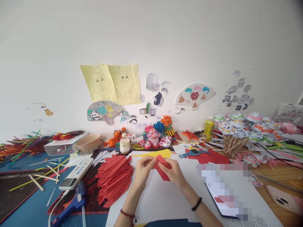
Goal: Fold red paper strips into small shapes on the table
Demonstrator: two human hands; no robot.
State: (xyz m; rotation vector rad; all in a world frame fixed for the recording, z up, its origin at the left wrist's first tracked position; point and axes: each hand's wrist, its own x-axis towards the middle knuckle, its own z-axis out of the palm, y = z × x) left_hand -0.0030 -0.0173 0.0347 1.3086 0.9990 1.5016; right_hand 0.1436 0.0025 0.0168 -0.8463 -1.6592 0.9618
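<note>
My left hand (143,171) and my right hand (174,172) together pinch a piece of red paper (162,162) above a white sheet (161,195), folding it between the fingertips. A red cord circles my left wrist and a black band my right wrist. Just left of my left hand lies a pile of folded red paper pieces (113,178), fanned out on the desk.
A blue glue gun (74,200) and a white power strip (77,173) lie at left, beside scattered sticks. A small bottle (124,143), paper flowers (157,134), a yellow bottle (208,128) and a paper bouquet (239,129) stand behind. A tablet (224,189) and phone (284,198) lie right.
</note>
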